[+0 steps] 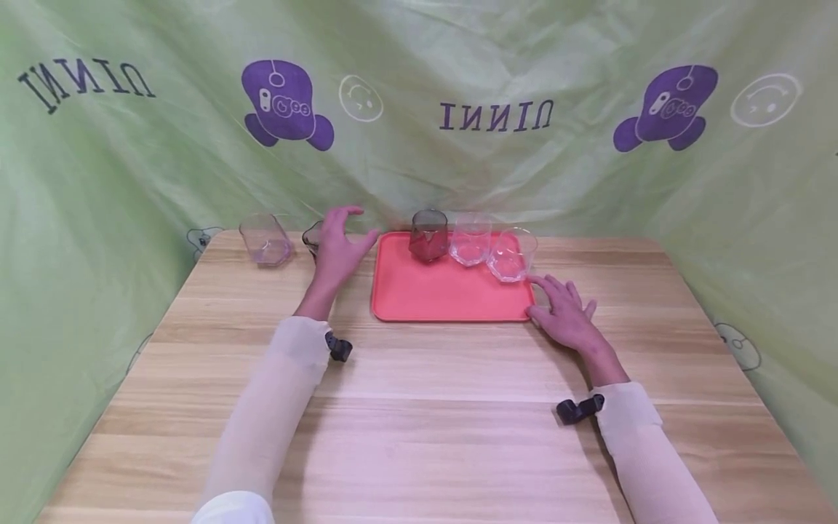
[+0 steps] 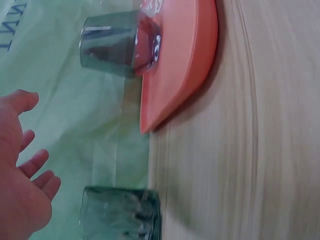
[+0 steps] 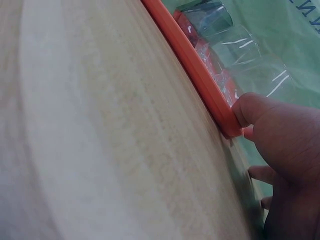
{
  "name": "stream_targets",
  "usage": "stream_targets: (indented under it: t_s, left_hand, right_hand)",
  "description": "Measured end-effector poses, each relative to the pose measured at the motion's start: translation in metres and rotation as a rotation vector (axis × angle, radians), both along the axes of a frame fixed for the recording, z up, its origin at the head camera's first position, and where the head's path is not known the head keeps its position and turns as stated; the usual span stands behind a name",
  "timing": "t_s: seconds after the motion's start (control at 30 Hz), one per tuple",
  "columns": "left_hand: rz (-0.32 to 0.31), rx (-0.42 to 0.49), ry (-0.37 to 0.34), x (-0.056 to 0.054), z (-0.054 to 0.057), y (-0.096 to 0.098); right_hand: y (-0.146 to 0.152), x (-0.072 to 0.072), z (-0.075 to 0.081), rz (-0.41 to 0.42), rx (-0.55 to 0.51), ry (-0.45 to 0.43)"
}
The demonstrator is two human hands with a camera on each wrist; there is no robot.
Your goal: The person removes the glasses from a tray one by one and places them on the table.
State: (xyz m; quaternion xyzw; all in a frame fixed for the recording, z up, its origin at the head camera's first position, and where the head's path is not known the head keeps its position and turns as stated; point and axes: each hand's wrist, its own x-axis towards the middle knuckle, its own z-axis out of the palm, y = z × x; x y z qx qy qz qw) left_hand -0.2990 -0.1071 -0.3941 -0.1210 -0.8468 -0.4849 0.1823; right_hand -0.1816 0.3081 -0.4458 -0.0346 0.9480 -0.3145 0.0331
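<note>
My left hand is held up with its fingers spread and holds nothing. Behind and beside it a dark tinted glass stands on the table, partly hidden by the hand; the left wrist view shows this glass apart from the fingers. My right hand touches the right edge of a red tray, thumb against the near corner and forefinger farther back. Along the back of the tray stand a dark glass and two clear glasses, one in the middle and one at the right.
Another clear glass with a purplish base stands at the table's back left. The wooden table ends at a pale green printed curtain behind and at both sides. Each wrist wears a small black camera.
</note>
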Motion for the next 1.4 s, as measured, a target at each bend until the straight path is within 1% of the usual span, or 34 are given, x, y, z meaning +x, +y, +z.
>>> stream_targets:
  t_s: [0.2, 0.33, 0.43, 0.53, 0.67, 0.8, 0.9, 1.03, 1.1, 1.3, 1.4]
  left_hand:
    - [-0.054, 0.035, -0.052, -0.002, -0.009, 0.020]
    - [-0.105, 0.066, -0.106, -0.003, -0.017, 0.031]
    - [-0.134, 0.064, -0.163, -0.003, -0.020, 0.039]
    - [-0.146, 0.049, -0.193, -0.003, -0.023, 0.048]
    - [-0.149, 0.004, -0.222, -0.004, -0.028, 0.061]
    - [-0.136, -0.013, -0.220, -0.006, -0.034, 0.072]
    - [-0.125, 0.009, -0.209, -0.008, -0.038, 0.078]
    - [-0.127, 0.039, -0.194, -0.010, -0.042, 0.084]
    - [-0.135, 0.046, -0.179, -0.010, -0.044, 0.087]
    - [-0.175, 0.098, -0.168, -0.011, -0.048, 0.096]
    - [-0.162, 0.102, -0.171, -0.012, -0.049, 0.099]
  right_hand:
    - [-0.001, 0.000, -0.001, 0.004, -0.001, -0.004]
    - [-0.001, 0.000, -0.001, 0.005, -0.001, 0.001]
    - [-0.001, 0.001, -0.001, 0.003, -0.003, 0.011]
    - [-0.001, 0.000, -0.001, 0.004, -0.002, 0.014]
    - [0.000, 0.000, -0.001, 0.005, 0.000, 0.008]
    - [0.000, 0.000, -0.001, 0.003, 0.000, 0.006]
    - [-0.001, 0.000, -0.001, 0.000, 0.003, 0.004]
    - [-0.001, 0.001, -0.002, -0.003, 0.003, 0.009]
    - [-0.002, 0.001, -0.001, -0.003, 0.003, 0.014]
    - [-0.002, 0.002, -0.001, -0.002, 0.006, 0.009]
    - [-0.001, 0.001, -0.002, -0.001, 0.007, 0.008]
